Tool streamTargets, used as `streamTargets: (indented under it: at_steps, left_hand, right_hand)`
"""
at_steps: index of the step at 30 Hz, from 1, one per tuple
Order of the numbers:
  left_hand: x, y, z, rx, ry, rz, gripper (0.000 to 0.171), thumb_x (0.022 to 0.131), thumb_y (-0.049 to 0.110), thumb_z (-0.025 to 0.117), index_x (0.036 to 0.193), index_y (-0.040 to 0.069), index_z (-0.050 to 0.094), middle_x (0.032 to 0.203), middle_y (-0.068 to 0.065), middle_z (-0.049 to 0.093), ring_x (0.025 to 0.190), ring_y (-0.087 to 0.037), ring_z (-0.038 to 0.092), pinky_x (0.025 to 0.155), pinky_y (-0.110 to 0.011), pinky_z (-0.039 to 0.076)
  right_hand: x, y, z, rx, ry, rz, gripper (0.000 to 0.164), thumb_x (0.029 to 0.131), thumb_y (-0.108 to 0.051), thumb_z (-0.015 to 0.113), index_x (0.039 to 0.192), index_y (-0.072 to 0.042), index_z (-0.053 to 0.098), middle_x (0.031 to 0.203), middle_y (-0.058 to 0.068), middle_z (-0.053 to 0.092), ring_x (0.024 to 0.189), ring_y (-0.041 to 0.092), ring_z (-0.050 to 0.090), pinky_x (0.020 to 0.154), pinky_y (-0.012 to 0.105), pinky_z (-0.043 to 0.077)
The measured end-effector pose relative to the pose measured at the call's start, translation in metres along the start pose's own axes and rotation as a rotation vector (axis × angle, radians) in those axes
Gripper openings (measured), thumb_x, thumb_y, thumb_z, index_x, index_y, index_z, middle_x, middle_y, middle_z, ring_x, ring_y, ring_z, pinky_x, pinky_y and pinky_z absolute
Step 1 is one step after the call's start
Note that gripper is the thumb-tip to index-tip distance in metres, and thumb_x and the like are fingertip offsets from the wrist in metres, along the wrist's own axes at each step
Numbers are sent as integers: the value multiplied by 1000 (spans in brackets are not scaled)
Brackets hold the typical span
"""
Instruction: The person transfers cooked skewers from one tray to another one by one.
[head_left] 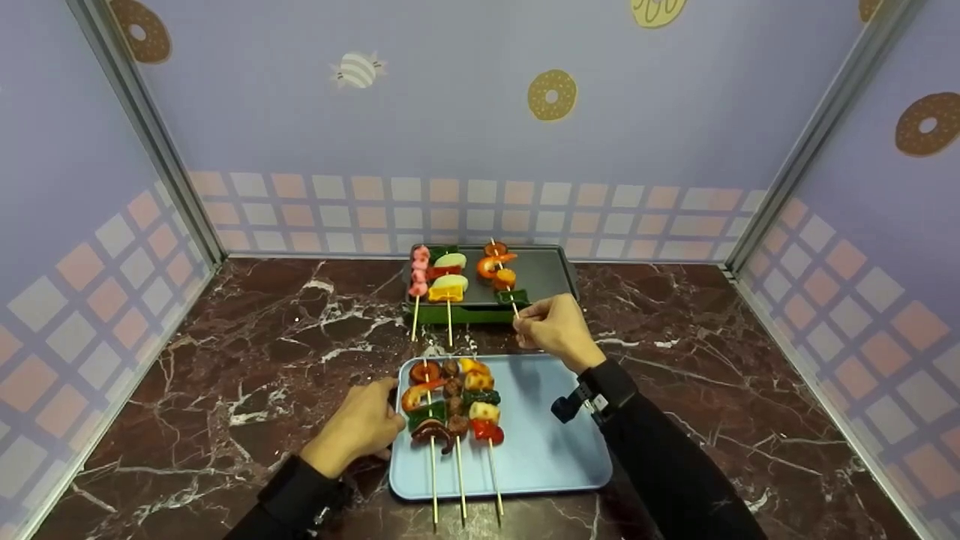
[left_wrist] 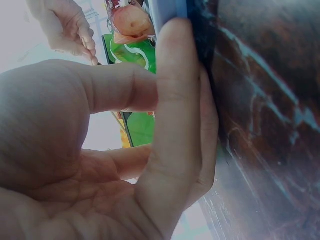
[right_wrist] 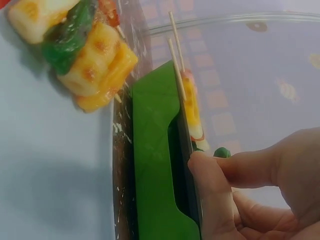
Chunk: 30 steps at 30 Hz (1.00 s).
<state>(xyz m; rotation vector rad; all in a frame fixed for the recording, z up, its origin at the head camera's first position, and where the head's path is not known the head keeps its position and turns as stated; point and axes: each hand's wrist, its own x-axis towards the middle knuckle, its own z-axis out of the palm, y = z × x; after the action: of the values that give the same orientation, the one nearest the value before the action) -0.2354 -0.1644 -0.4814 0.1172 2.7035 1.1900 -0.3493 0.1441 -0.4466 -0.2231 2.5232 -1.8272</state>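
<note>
My right hand pinches the bare lower end of a skewer between thumb and fingers. That skewer's shrimp, round slices and green pepper lie over the right-of-middle part of the dark grill plate. In the right wrist view the fingertips are right at the grill's near edge, above its green side. My left hand grips the left rim of the light blue tray, fingers bent at the edge. On the tray's left half lie a shrimp skewer, a meatball skewer and a mixed vegetable skewer.
On the grill's left side rest a pink-ball skewer and a skewer of white, red and yellow pieces, their sticks overhanging the front. Dark marbled countertop surrounds everything. Patterned panels stand at the back and sides.
</note>
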Motion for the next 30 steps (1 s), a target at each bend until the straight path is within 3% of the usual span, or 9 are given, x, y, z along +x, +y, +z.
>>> streamTargets:
  at_steps: [5, 12, 20, 26, 30]
  left_hand:
    - [-1, 1, 0, 10, 3, 9, 74, 86, -4, 64, 154, -10, 36, 73, -7, 62, 46, -19, 65, 41, -32, 60]
    - [-2, 2, 0, 18, -6, 8, 74, 86, -5, 62, 154, -10, 35, 73, -6, 63, 46, -18, 65, 42, -33, 60]
    - [-2, 2, 0, 20, -9, 1, 74, 86, -4, 62, 155, -9, 34, 73, -7, 62, 47, -19, 65, 42, -33, 60]
    - [0, 1, 0, 25, -11, -11, 75, 87, -3, 63, 156, -8, 34, 74, -7, 62, 48, -19, 65, 42, -32, 60]
    - [0, 1, 0, 29, -5, -10, 75, 87, -3, 64, 155, -8, 34, 73, -7, 62, 47, -19, 65, 42, -32, 60]
  right_hand:
    - [-6, 3, -3, 1, 0, -19, 8, 93, -1, 72, 93, 6, 76, 79, 19, 72, 66, 26, 72, 64, 39, 68]
    - [-17, 4, -6, 37, -1, -35, 9, 92, 1, 72, 95, 9, 75, 79, 21, 72, 67, 28, 73, 72, 52, 67]
    - [-34, 9, -10, 39, -16, -53, 4, 94, -2, 73, 93, 0, 76, 81, 20, 73, 70, 30, 73, 66, 39, 68]
    - [-43, 12, -11, 66, -20, -42, 5, 93, 0, 73, 96, 3, 75, 87, 26, 72, 69, 29, 73, 67, 42, 68]
    - [-48, 13, -10, 59, -17, -26, 5, 93, -1, 74, 96, 3, 75, 84, 21, 73, 69, 27, 73, 68, 46, 68]
